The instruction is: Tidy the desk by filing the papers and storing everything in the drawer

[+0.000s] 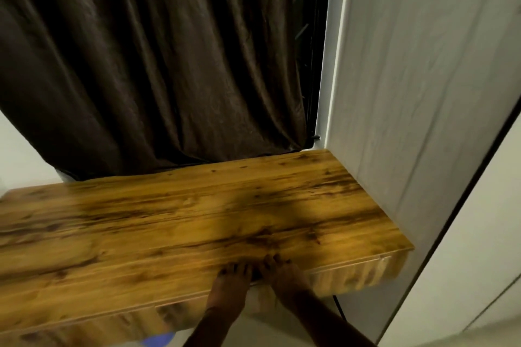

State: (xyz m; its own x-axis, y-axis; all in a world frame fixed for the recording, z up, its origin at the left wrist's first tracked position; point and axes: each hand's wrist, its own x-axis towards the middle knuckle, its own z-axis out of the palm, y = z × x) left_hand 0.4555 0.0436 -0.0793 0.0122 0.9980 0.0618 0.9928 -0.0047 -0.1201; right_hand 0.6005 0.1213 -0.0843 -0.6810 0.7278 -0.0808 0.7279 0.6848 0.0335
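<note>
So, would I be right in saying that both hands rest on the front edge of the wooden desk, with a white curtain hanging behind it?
Not quite: the curtain behind the desk is dark brown, not white, as the head view shows. The rest holds: the left hand and the right hand both rest on the desk's front edge.

Light: dim and warm, we find.
Shadow: we see a soft dark patch across the desk.
Blur: we see the left hand, right hand and desk front smeared.
Edges: lines on the wall bow.
</note>
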